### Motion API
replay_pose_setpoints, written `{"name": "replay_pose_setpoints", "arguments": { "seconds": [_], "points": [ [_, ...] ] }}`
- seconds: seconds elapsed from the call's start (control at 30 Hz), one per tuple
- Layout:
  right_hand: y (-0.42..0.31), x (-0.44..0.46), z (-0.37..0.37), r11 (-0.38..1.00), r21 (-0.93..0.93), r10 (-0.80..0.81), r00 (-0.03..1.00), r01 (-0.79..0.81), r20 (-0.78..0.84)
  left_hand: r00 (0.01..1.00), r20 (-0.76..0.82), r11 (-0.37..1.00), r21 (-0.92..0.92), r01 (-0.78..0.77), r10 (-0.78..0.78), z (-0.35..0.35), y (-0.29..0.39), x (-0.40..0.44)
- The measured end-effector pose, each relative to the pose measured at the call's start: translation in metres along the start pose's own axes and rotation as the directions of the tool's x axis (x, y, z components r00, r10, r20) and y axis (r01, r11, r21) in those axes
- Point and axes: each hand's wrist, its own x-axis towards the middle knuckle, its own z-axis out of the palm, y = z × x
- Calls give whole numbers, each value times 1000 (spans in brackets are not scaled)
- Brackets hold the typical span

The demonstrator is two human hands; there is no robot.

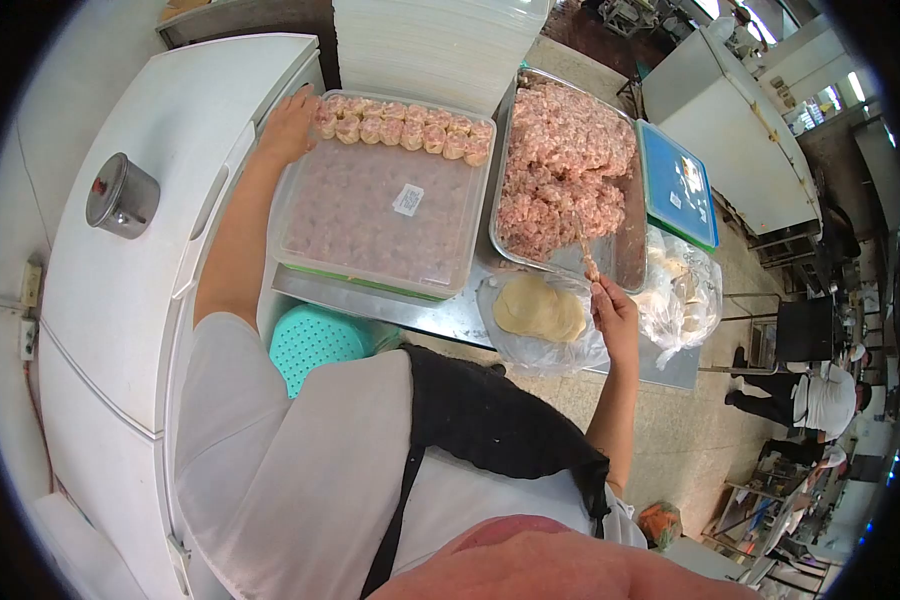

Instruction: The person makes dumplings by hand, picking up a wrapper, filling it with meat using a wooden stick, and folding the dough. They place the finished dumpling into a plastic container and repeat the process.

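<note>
My left hand is at the far left corner of a plastic tray, its fingers and thumb about the end dumpling. Two rows of open-topped, meat-filled dumplings stand along the tray's far side. A translucent sheet with a white label covers the rest of the tray. My right hand is closed around a thin, meat-smeared spreading utensil, held over the near edge of a metal pan. Pink ground meat is heaped in that pan. Round dough wrappers lie on plastic just left of my right hand.
A white chest freezer on the left carries a metal pot. A turquoise perforated basket sits below the tray. Right of the pan are a blue-lidded container and a plastic bag. Another person stands farther right.
</note>
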Motion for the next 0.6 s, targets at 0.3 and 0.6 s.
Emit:
{"name": "replay_pose_setpoints", "arguments": {
  "seconds": [0.3,0.6],
  "points": [
    [-2,14,5,987,-153,-37,997,47,63,989,-142,999,-33,-39,34,6,30,7],
    [-12,79,-76,376,-851,-104,929,367,355,912,-330,884,-310,-349,244,-59,100,-29]
  ]
}}
